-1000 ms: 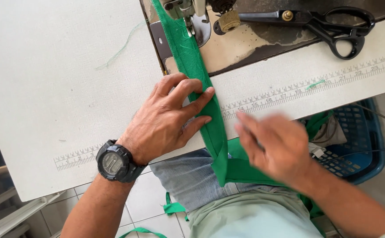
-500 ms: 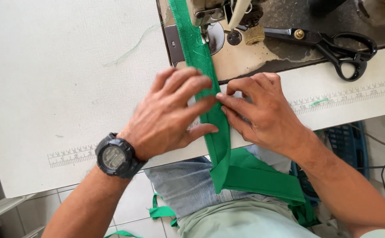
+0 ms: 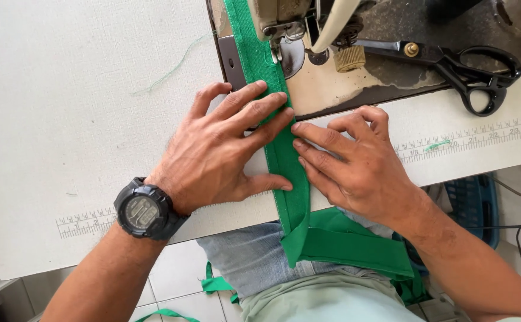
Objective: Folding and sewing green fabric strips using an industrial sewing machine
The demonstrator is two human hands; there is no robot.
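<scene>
1. Green fabric strip (image 3: 281, 149) runs from the top centre of the frame down the middle, passing under the presser foot (image 3: 278, 36) of the sewing machine (image 3: 355, 65) and dropping over the near edge of the counter (image 3: 64, 119) onto the person's lap.
2. The left hand (image 3: 218, 155) lies flat at the centre-left of the frame, fingers spread and stretched across the strip from its left side; its grip is released, palm down, pressing the cloth to the counter and not grasping it.
3. The right hand (image 3: 355, 164) lies just right of centre, fingertips touching the strip's right edge and almost meeting those of the left hand; its grip is likewise released, pressing flat.
4. A black digital watch (image 3: 144, 210) sits on the left wrist, in the lower left.
5. Black-handled scissors (image 3: 451, 65) rest on the machine bed at the upper right, well apart from both hands.
6. A printed ruler scale (image 3: 469, 138) runs along the counter's near edge, to the right of the right hand, with a small green scrap on it.
7. A loose green thread (image 3: 171, 71) lies on the white counter at the upper left.
8. A blue plastic basket (image 3: 475, 203) stands below the counter at the right edge, beside the right forearm.
</scene>
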